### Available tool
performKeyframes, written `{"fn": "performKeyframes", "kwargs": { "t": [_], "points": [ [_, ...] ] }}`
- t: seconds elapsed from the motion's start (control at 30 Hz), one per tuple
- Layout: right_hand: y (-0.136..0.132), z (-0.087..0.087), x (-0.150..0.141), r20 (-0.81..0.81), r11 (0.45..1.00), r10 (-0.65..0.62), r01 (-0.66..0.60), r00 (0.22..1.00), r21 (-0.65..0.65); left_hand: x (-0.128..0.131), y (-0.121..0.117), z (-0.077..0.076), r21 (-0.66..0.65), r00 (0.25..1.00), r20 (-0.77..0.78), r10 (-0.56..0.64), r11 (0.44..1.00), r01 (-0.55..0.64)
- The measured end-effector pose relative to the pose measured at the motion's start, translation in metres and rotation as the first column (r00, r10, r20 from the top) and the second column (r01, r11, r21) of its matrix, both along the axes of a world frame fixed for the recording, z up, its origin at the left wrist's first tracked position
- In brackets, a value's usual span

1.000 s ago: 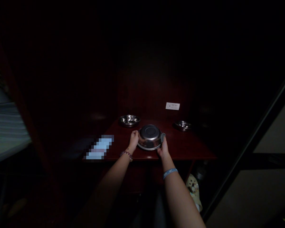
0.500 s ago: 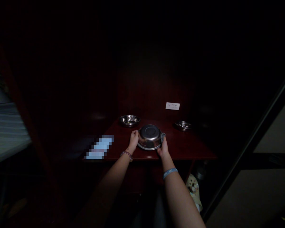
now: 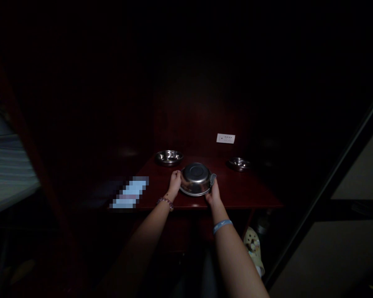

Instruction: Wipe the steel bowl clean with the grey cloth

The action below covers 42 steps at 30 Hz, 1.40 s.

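A shiny metal bowl (image 3: 195, 180), bottom side up, is held between my two hands over the front part of the dark red desk (image 3: 255, 194). My left hand (image 3: 175, 181) grips its left rim, thumb on top. On the opposite side, my right hand (image 3: 214, 192) holds the rim and has a small grey textured cloth (image 3: 213, 179) pressed against the bowl's side. Its lower fingers are partly hidden under the bowl. Two more metal bowls stand open side up farther back: one (image 3: 169, 158) at the left, a smaller one (image 3: 239, 164) at the right.
A pixelated bright blue rectangle (image 3: 130, 193) lies at the desk's left front. A white wall socket (image 3: 226, 138) is on the back panel. Below right is a pale clog shoe (image 3: 254, 248). Stacked whitish layers (image 3: 9, 165) fill the left edge. Much of the surroundings is dark.
Hardly anything differs. Both hands keep the same hold on the upturned bowl, and the view has shifted by a tiny amount.
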State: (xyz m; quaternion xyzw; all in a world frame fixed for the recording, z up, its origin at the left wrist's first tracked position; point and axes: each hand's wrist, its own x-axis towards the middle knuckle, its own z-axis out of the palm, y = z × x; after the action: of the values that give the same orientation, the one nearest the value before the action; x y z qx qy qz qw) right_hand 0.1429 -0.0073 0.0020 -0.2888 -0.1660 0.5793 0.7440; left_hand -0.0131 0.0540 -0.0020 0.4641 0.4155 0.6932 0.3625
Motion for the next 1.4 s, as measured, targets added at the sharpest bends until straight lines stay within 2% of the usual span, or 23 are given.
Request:
{"fn": "performKeyframes", "kwargs": {
  "t": [0.33,0.77,1.03,1.4],
  "points": [
    [-0.0009,0.0027,-0.0009,-0.018,1.0,0.019,-0.019,1.0,0.016,0.0007,-0.0022,0.0025,-0.029,1.0,0.008,-0.018,0.999,0.018],
    [0.0,-0.0004,-0.0002,0.059,0.999,-0.002,0.0,0.998,0.036,0.0012,-0.003,0.0039,-0.035,1.0,0.024,-0.02,0.999,0.021],
    [-0.0043,0.0059,-0.001,-0.033,1.0,-0.006,0.006,0.999,-0.013,0.0005,-0.0013,0.0025,-0.032,1.0,-0.007,-0.01,0.999,0.01],
    [-0.0028,0.0043,-0.0003,-0.031,1.0,0.017,-0.017,0.999,0.005,-0.0004,0.0018,-0.0008,-0.03,0.999,-0.034,-0.008,1.0,0.007]
  ]
}}
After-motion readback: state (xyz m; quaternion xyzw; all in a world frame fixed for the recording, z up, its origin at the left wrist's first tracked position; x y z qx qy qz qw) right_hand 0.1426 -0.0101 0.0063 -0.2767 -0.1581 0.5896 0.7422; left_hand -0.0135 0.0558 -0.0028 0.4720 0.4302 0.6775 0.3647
